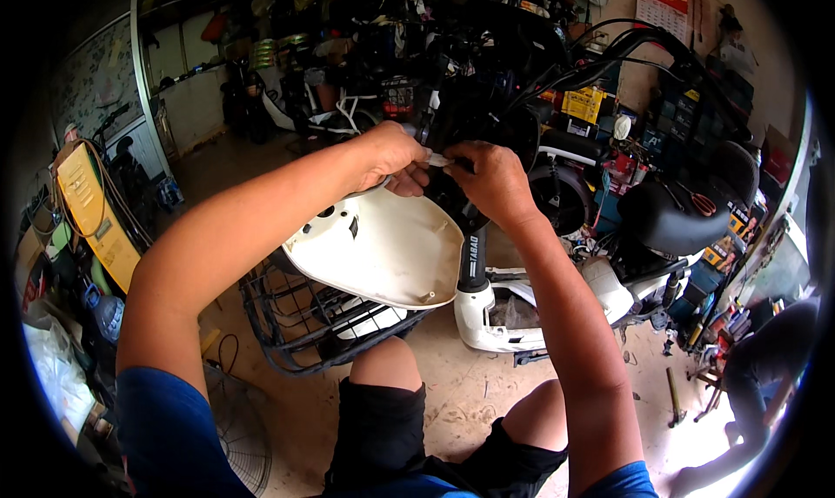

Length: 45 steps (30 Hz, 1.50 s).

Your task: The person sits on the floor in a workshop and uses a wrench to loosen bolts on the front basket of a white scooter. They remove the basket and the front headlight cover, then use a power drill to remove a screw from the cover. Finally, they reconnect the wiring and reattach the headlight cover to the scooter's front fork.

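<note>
Both hands meet in front of me at the scooter's handlebar column, over a cream-white scooter cover panel [391, 250] whose inner side faces up. My left hand [396, 157] pinches one end of a small white piece, likely a wire connector [437, 160]. The fingers of my right hand [494, 180] are closed on its other end. Part of the piece is hidden by the fingertips. A thin grey cable runs below my left hand. Under the panel is a black wire basket [291, 328]. The white scooter frame [513, 337] extends to the right.
Red-handled scissors [703, 204] lie on the black scooter seat [670, 215]. A hammer [674, 396] is on the floor at right, near another person [765, 367]. At lower left stands a fan [239, 437]; a yellow panel [94, 211] leans farther left. Cluttered shelves line the back.
</note>
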### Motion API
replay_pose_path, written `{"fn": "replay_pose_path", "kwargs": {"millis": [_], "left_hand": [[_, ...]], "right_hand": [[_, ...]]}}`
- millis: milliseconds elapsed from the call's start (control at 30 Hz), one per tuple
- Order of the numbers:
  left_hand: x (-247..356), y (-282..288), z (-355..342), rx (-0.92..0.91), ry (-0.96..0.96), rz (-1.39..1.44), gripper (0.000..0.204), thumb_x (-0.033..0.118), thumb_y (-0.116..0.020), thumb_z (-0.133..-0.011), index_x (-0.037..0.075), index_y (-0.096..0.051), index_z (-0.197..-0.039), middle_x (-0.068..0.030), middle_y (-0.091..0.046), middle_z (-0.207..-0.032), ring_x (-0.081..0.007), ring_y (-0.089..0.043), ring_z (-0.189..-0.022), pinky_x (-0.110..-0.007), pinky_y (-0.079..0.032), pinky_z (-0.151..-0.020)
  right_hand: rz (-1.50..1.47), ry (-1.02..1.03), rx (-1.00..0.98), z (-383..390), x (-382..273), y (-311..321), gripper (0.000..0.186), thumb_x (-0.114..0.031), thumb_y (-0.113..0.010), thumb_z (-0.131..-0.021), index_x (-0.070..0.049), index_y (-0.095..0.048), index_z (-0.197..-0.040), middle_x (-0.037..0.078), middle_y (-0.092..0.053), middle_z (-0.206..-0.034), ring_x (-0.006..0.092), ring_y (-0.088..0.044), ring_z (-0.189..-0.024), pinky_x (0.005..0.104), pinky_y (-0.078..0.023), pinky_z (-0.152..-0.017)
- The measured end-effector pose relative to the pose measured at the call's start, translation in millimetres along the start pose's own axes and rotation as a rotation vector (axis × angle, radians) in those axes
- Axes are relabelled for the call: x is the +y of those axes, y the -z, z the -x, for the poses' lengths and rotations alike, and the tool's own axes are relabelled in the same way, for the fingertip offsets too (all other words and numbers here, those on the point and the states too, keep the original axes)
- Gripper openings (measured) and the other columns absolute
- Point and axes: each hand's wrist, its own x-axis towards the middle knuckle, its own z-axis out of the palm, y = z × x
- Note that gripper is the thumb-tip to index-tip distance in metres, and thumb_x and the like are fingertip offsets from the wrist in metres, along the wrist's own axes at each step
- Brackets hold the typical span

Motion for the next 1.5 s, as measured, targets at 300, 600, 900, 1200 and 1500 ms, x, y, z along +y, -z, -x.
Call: {"fn": "replay_pose_path", "kwargs": {"millis": [300, 600, 900, 1200, 1500], "left_hand": [[3, -5, 5, -0.06, -0.028, -0.113, 0.028, 0.02, -0.068, -0.096, -0.007, -0.066, -0.104, -0.0166, -0.07, -0.087, -0.0256, -0.074, -0.067, -0.033, -0.06, -0.055], [1, -7, 2, -0.075, -0.043, -0.211, 0.032, 0.028, -0.07, -0.097, -0.003, -0.067, -0.102, -0.0139, -0.071, -0.084, -0.0239, -0.073, -0.066, -0.032, -0.057, -0.054], [0, -8, -2, -0.145, -0.049, -0.278, 0.031, 0.029, -0.066, -0.099, -0.001, -0.069, -0.1, -0.0105, -0.069, -0.075, -0.0219, -0.073, -0.066, -0.03, -0.052, -0.052], [-4, -12, -2, -0.154, -0.084, -0.285, 0.029, 0.028, -0.066, -0.099, -0.001, -0.072, -0.101, -0.0097, -0.069, -0.078, -0.02, -0.072, -0.066, -0.029, -0.052, -0.053], [17, 24, 46, 0.185, -0.333, -0.429, 0.04, 0.034, -0.065, -0.1, -0.001, -0.069, -0.119, -0.01, -0.072, -0.101, -0.0149, -0.067, -0.08, -0.029, -0.056, -0.069]], "right_hand": [[0.07, -0.026, -0.008, 4, -6, 2, 0.027, -0.018, -0.076, -0.082, -0.011, -0.076, -0.108, 0.014, -0.075, -0.096, 0.0351, -0.072, -0.088, 0.0407, -0.058, -0.079], [0.11, 0.0, -0.02, 3, 3, -3, 0.036, -0.016, -0.076, -0.081, -0.014, -0.073, -0.116, 0.011, -0.076, -0.098, 0.0325, -0.073, -0.091, 0.0392, -0.058, -0.079], [0.168, 0.095, 0.016, 7, 6, -7, 0.033, -0.016, -0.075, -0.081, -0.015, -0.073, -0.115, 0.013, -0.075, -0.092, 0.0349, -0.071, -0.086, 0.0409, -0.058, -0.075], [0.127, 0.293, 0.026, 7, 10, -7, 0.029, -0.012, -0.074, -0.08, -0.011, -0.069, -0.108, 0.016, -0.072, -0.083, 0.0383, -0.07, -0.077, 0.0456, -0.057, -0.069], [0.048, 0.211, 0.272, 34, -18, 2, 0.045, -0.011, -0.078, -0.079, -0.003, -0.065, -0.121, 0.019, -0.067, -0.121, 0.0399, -0.066, -0.106, 0.0447, -0.056, -0.086]]}}
